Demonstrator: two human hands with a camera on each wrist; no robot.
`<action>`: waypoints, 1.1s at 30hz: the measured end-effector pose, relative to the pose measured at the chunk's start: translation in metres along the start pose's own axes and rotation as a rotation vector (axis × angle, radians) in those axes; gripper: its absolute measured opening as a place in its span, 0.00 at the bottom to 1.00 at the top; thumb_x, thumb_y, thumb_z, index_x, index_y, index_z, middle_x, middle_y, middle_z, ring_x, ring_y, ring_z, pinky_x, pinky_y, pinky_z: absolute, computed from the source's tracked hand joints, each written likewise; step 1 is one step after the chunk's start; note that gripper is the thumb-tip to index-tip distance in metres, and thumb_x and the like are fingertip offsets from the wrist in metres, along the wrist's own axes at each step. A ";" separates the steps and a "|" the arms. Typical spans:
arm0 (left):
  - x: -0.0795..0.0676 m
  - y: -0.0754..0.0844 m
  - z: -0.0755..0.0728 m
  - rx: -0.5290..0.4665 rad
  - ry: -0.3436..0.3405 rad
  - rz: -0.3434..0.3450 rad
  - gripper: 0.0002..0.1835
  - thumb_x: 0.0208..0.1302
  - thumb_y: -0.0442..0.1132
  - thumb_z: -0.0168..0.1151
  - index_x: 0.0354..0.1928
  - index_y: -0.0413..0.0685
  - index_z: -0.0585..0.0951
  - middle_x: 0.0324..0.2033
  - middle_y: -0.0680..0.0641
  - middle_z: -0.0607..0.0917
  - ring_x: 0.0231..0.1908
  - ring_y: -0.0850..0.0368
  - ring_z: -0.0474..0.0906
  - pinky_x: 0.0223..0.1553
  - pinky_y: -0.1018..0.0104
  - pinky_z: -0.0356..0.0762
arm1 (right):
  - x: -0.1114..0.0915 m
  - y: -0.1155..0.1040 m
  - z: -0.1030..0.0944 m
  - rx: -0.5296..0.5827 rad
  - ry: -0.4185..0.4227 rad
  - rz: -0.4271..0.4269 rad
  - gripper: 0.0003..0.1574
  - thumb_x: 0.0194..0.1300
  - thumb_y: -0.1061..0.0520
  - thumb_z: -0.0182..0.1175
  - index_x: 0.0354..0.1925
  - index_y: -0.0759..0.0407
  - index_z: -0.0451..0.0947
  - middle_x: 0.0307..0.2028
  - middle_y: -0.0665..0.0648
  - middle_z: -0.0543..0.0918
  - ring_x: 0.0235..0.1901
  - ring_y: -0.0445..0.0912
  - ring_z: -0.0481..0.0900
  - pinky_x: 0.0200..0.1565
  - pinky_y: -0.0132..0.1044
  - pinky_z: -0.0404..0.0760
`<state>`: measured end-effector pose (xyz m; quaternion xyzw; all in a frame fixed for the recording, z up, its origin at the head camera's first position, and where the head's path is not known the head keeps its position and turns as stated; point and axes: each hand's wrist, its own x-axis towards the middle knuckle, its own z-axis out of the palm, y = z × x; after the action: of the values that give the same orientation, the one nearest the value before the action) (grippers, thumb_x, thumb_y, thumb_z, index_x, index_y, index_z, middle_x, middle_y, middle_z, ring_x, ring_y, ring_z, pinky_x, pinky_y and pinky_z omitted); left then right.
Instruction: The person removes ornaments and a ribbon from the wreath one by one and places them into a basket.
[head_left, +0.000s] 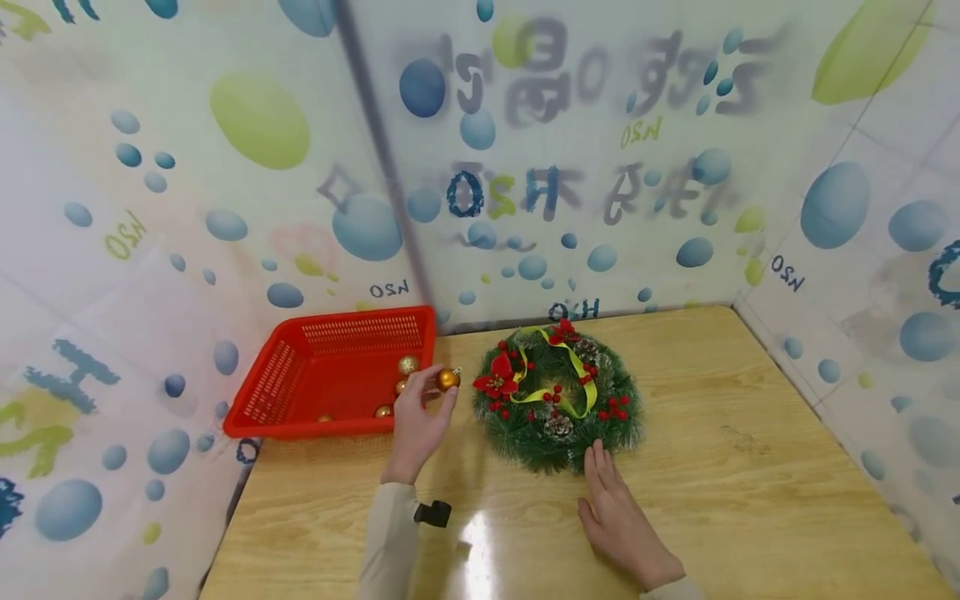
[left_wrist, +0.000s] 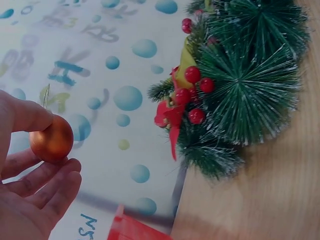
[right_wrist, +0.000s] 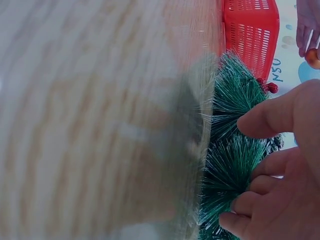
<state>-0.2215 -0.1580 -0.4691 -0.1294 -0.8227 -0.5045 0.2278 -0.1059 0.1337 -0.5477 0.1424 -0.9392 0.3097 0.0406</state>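
My left hand (head_left: 418,433) pinches a shiny gold-orange Christmas ball (head_left: 447,380) between thumb and fingers, over the right edge of the basket. The left wrist view shows the ball (left_wrist: 52,140) close up, with a thin thread at its top. To its right lies a green Christmas wreath (head_left: 517,442) on the table, trimmed with red poinsettias, red berries, pinecones and a yellow-green ribbon. At the wreath's near edge, my right hand (head_left: 624,527) has its fingers extended, fingertips right at the needles (right_wrist: 235,165).
A red plastic basket (head_left: 281,430) stands at the back left of the wooden table (head_left: 735,467), with several gold balls (head_left: 407,365) inside. Walls covered in a bubble-patterned sheet (head_left: 525,242) border the table at the back and sides.
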 end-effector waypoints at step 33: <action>0.028 -0.066 -0.091 0.197 0.039 -0.266 0.21 0.71 0.40 0.64 0.62 0.42 0.76 0.55 0.40 0.83 0.52 0.45 0.81 0.57 0.47 0.82 | -0.001 -0.001 0.006 0.007 0.040 -0.016 0.46 0.66 0.65 0.62 0.73 0.80 0.52 0.74 0.81 0.51 0.72 0.75 0.55 0.68 0.69 0.62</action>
<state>-0.2529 -0.2699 -0.4707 0.0135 -0.8734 -0.4497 0.1865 -0.1043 0.1301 -0.5522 0.1436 -0.9360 0.3154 0.0615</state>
